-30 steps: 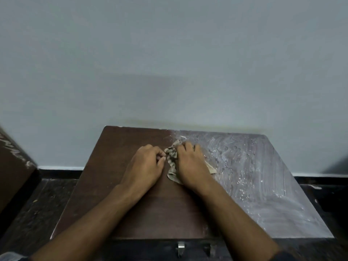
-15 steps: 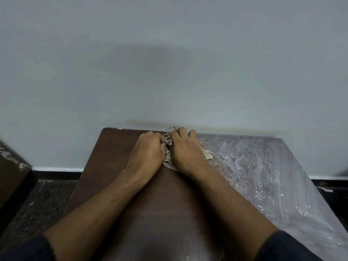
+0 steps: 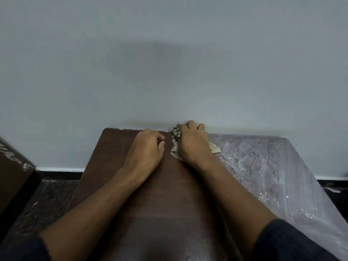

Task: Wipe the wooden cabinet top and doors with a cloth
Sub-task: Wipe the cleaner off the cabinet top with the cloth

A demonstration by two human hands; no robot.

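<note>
From the head camera, the right hand (image 3: 192, 143) is lying over the cloth (image 3: 176, 137) at the far edge of the cabinet top (image 3: 116, 166), its fingers (image 3: 191, 124) curling round the bunched fabric against the wall (image 3: 169, 63). The cloth's long axis is running from that far edge back toward the person, with most of it hidden under the hand. The left hand (image 3: 146, 149) is resting just beside it, fingers loosely curled, holding nothing. White residue (image 3: 263, 166) is covering the right half; the cabinet doors are out of view.
</note>
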